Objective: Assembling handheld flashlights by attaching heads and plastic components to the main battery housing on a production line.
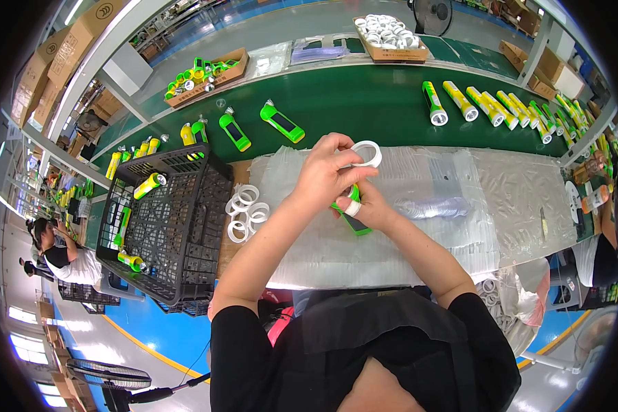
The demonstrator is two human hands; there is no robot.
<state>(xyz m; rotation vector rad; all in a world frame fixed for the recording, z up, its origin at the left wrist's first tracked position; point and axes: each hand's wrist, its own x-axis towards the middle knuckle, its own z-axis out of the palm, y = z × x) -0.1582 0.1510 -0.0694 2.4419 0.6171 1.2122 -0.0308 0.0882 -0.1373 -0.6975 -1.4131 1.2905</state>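
My left hand [325,168] is closed on a white plastic ring [377,160], pinching its rim with thumb and fingertips. Just below it, my right hand [372,208] grips a green flashlight [361,231] with a dark panel on its side. White tape is wrapped round the right thumb. The ring is apart from the flashlight, whose upper end is partly covered by my fingers. Several loose white rings [237,231] lie left of my left forearm on the table. Both hands are over the plastic-covered work surface [309,254].
A black crate [216,199] with a few flashlights stands at left. Behind runs a green conveyor belt [364,89] carrying green flashlights [281,121] and yellow ones [460,101]. Cardboard boxes of white rings [391,52] and of flashlight parts [237,69] stand beyond. Other people sit at both sides.
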